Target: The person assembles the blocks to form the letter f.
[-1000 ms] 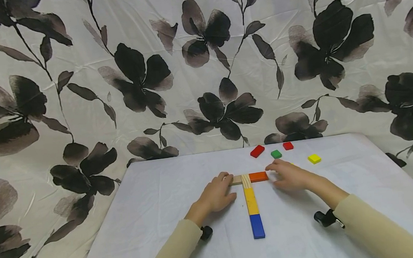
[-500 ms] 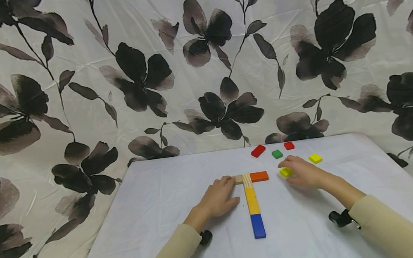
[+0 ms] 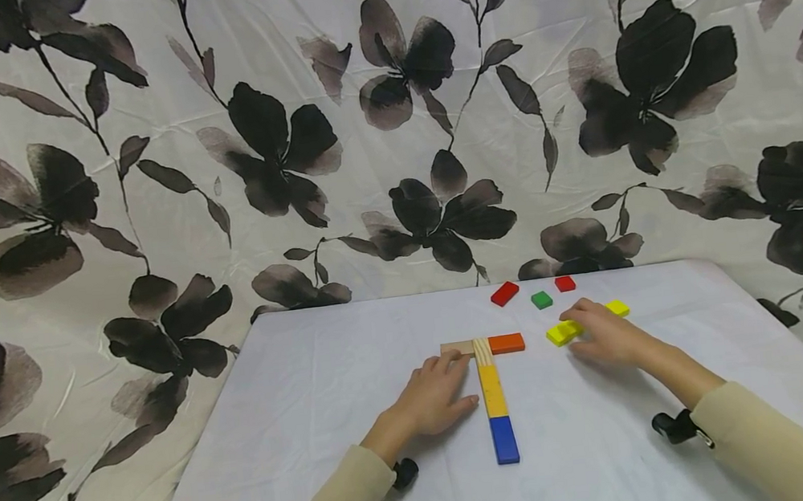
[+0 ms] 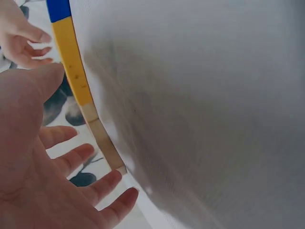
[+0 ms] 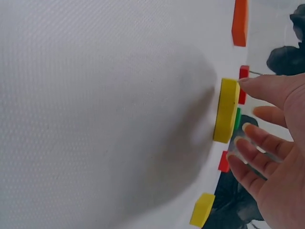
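Observation:
A T-shaped row of flat blocks lies on the white table. Its top has a plain wooden block (image 3: 452,348) on the left and an orange block (image 3: 506,343) on the right. Its stem runs from a pale wooden section (image 3: 482,351) through a yellow-orange block (image 3: 492,391) to a blue block (image 3: 504,440). My left hand (image 3: 432,397) lies left of the stem, fingers extended, with fingertips right at the plain block's lower edge. My right hand (image 3: 607,335) hovers by a yellow block (image 5: 225,109), thumb tip at the block's end and fingers spread loosely beyond it.
Behind the right hand lie a red block (image 3: 504,294), a smaller red block (image 3: 564,284), a green block (image 3: 541,300) and a second yellow block (image 3: 618,308). The white tabletop (image 3: 300,405) ends at a floral cloth (image 3: 334,152) hanging behind it.
My right hand has moved right, from the orange block's end to the nearer yellow block. My left hand has drawn back slightly, leaving the plain wooden block more exposed.

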### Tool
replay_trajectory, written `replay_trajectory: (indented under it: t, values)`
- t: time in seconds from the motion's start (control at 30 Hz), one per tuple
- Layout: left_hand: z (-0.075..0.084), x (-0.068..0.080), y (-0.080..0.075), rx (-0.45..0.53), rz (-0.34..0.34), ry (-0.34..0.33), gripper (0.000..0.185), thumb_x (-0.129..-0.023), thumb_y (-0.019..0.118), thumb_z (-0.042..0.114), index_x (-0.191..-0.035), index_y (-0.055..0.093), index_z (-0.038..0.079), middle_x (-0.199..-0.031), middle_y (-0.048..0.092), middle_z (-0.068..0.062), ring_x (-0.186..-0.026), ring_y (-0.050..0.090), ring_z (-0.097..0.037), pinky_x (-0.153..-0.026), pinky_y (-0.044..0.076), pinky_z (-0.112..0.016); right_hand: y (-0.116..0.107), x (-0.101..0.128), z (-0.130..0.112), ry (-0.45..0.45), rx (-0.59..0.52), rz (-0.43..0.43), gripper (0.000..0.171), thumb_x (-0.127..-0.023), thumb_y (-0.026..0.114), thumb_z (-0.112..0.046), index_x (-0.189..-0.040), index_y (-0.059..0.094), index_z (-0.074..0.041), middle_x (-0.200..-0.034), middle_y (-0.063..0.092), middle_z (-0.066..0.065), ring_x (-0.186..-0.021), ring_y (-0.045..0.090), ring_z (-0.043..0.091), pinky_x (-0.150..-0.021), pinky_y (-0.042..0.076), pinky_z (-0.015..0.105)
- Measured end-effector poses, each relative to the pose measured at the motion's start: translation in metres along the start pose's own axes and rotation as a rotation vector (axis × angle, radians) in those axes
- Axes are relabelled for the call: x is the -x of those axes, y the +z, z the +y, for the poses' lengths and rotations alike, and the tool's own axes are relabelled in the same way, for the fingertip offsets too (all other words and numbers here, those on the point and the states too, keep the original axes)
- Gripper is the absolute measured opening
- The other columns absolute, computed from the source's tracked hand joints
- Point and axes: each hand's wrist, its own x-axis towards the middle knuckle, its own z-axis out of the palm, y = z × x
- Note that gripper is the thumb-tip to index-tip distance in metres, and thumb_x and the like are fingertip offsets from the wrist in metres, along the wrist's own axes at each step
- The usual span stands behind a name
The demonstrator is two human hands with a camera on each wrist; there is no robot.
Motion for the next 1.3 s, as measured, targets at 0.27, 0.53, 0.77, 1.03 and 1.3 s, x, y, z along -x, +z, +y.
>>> replay_trajectory:
  t: [0.27, 0.53, 0.77, 1.03, 1.3]
  values:
    - [0.005, 0.007, -0.001, -0.045, 0.014, 0.013, 0.072, -0.101, 0.057, 0.053, -0.16, 0.036, 0.017, -0.163, 0.035, -0.005, -0.144, 0.04, -0.034, -0.113, 0.039, -0.055, 0.004, 0.0, 0.009, 0.021, -0.002, 0.017, 0.048, -0.088, 0.076, -0.012, -0.129, 0.062, 0.009, -0.123, 0.058, 0.024, -0.112, 0.058, 0.039, -0.102, 0.048, 0.059]
    - [0.013, 0.013, -0.002, -0.066, -0.004, 0.036, 0.072, -0.101, 0.055, 0.056, -0.159, 0.038, 0.018, -0.165, 0.033, -0.005, -0.147, 0.037, -0.036, -0.114, 0.038, -0.057, 0.006, 0.0, 0.016, 0.088, -0.099, 0.019, 0.055, -0.088, 0.078, -0.019, -0.128, 0.058, 0.014, -0.115, 0.06, 0.026, -0.101, 0.059, 0.036, -0.094, 0.052, 0.055]
    - [0.018, 0.014, -0.001, -0.024, -0.043, 0.071, 0.074, -0.101, 0.05, 0.061, -0.16, 0.035, 0.019, -0.167, 0.029, -0.006, -0.148, 0.034, -0.037, -0.114, 0.036, -0.06, 0.009, -0.002, 0.02, 0.146, -0.139, -0.02, 0.064, -0.088, 0.079, -0.028, -0.128, 0.056, 0.018, -0.11, 0.062, 0.024, -0.091, 0.055, 0.029, -0.085, 0.053, 0.047]
    - [0.025, 0.01, 0.0, -0.039, -0.09, 0.077, 0.079, -0.1, 0.044, 0.069, -0.161, 0.033, 0.021, -0.169, 0.024, -0.004, -0.149, 0.034, -0.037, -0.115, 0.036, -0.057, 0.011, -0.005, 0.02, 0.168, -0.133, -0.042, 0.071, -0.088, 0.08, -0.034, -0.129, 0.055, 0.018, -0.114, 0.06, 0.026, -0.095, 0.055, 0.032, -0.091, 0.054, 0.052]
    - [0.028, 0.005, 0.006, -0.042, -0.157, 0.054, 0.089, -0.094, 0.039, 0.078, -0.164, 0.026, 0.024, -0.172, 0.015, 0.0, -0.153, 0.027, -0.036, -0.119, 0.03, -0.056, 0.011, -0.006, 0.015, 0.188, -0.134, -0.032, 0.069, -0.089, 0.08, -0.032, -0.13, 0.055, 0.018, -0.113, 0.059, 0.024, -0.096, 0.054, 0.032, -0.092, 0.053, 0.051]
